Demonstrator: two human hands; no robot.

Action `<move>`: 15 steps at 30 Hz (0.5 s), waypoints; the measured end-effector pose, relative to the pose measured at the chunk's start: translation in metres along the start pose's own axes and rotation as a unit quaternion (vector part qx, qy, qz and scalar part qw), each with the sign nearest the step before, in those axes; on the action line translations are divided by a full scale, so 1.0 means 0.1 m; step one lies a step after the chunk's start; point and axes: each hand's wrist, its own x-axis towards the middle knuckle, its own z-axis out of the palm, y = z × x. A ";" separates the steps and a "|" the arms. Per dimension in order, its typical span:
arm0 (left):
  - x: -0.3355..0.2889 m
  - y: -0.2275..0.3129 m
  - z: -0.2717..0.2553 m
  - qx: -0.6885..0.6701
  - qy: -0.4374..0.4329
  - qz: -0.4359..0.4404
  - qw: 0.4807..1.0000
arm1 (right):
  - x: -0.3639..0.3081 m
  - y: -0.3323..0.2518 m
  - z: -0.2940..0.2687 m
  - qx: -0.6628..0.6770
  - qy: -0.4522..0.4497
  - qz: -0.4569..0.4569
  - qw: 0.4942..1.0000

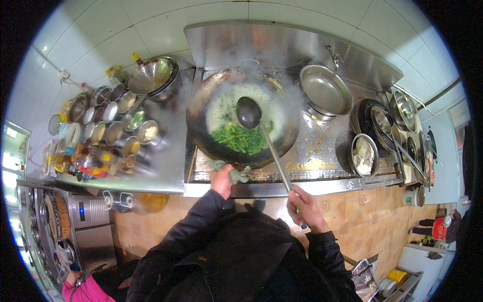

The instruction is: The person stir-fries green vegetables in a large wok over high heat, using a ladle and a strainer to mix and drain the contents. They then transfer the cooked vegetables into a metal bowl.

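While steam hung over the wok, chopped green vegetables lay in its pale, frothy liquid, gathered toward the near side. The right hand was closed around the handle of a long ladle, whose dark bowl sat just beyond the greens — whether it touched the liquid could not be told. The left hand was partly curled, gripping a grey-green cloth right by the wok's near rim. To the left, bottles wore red and yellow labels, their print too small to make out. Past them stood small metal bowls — several filled. Lower left, a steel cabinet showed a blue-lit display, unreadable too. Right of the wok were a wide pan and, nearer, a bowl of white food.
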 end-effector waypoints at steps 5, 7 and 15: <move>0.01 0.02 -0.02 0.012 0.004 -0.003 1.000 | 0.21 0.17 -0.03 -0.132 -0.012 0.003 0.991; -0.03 0.05 0.04 0.024 0.006 -0.011 1.000 | 0.55 0.54 -0.09 -0.289 0.082 -0.163 0.940; 0.07 -0.07 -0.07 0.007 0.000 0.012 1.000 | 0.58 0.32 0.05 -0.199 0.195 -0.188 0.942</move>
